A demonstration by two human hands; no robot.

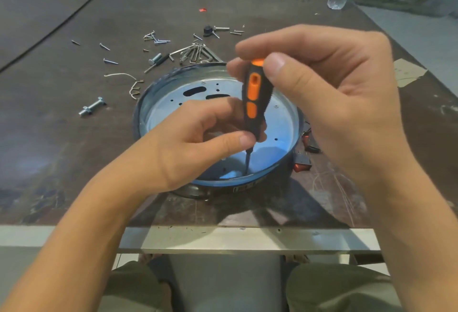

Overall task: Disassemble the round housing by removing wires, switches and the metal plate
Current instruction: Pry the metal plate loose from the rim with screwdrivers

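The right grip (322, 88) pinches the screwdriver (255, 93) up top, the left grip (188, 145) pinches it lower, tip beneath both on the metal plate (280, 126).

Soft daylight, bluish glare on the metal plate (277, 123), wide-angle bending at edges

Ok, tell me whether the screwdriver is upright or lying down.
Upright, nearly vertical: the screwdriver points tip-down at the metal plate in the round housing, right hand pinching its top, left hand gripping lower down.
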